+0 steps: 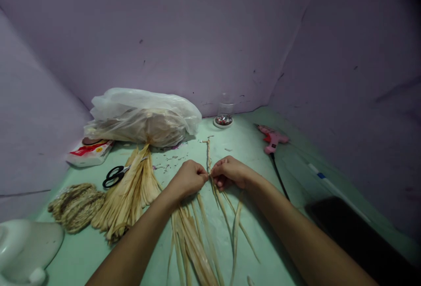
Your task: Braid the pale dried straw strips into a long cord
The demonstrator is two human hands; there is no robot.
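Observation:
A thin braid of pale dried plant fibre runs up the table from between my hands. My left hand pinches the strands at the braid's lower end from the left. Facing it, my right hand pinches strands at the same spot, its fingers curled. Loose fibre strips fan out below my hands toward me. More strips lie under and beside my left forearm. The exact grip of the fingertips is too small to make out.
To the left are a fibre bundle, black-handled scissors, a coil of braided cord and a plastic bag. A jar of beads stands at the back. On the right lie a pink glue gun and a dark flat object.

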